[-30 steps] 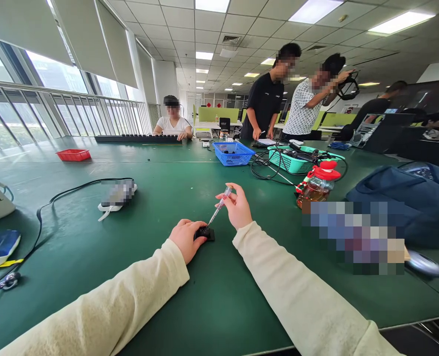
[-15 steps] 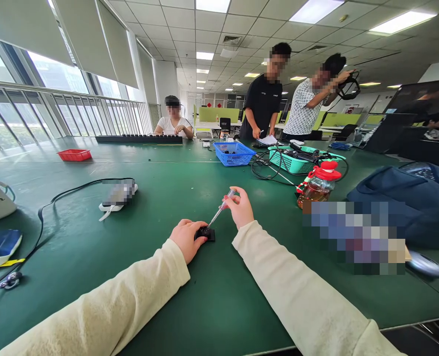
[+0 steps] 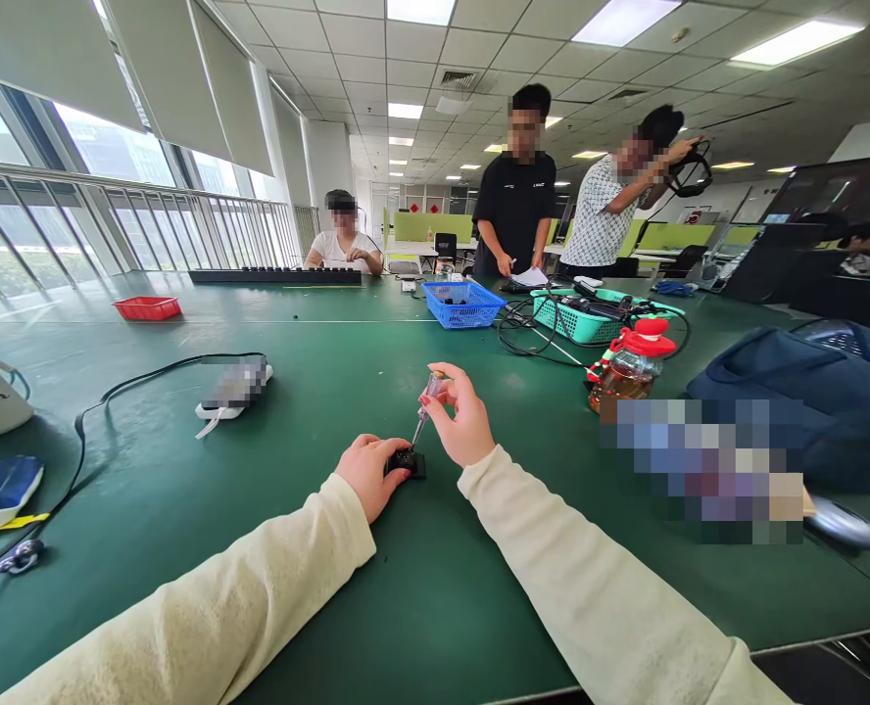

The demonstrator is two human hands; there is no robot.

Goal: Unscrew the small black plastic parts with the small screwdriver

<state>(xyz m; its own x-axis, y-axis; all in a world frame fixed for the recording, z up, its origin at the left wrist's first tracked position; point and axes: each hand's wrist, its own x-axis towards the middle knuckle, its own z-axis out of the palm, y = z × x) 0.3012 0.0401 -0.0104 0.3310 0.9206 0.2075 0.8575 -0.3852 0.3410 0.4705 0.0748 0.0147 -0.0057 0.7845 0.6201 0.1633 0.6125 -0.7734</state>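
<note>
A small black part [image 3: 416, 466] lies on the green table [image 3: 295, 587], near the middle of the head view. My left hand [image 3: 367, 472] is closed on it from the left, thumb in front and fingers behind, pressing it to the table. In my right hand [image 3: 466, 416] is a screwdriver [image 3: 433, 390] with a clear handle, held between thumb and fingers. Its shaft slants down and left, steeply, and the tip meets the top of the black part. What exactly the tip touches is too small to make out.
A red-lidded jar [image 3: 630, 367], a dark blue bag [image 3: 788, 392] and a blurred-out item are on the right. Farther back stand a blue basket [image 3: 462, 315], a green basket [image 3: 582, 323] with cables and a red tray [image 3: 148, 308]. Several people are beyond the table.
My right hand has moved a little left and tipped the screwdriver more upright, its tip staying at the black part. My left hand has not moved.
</note>
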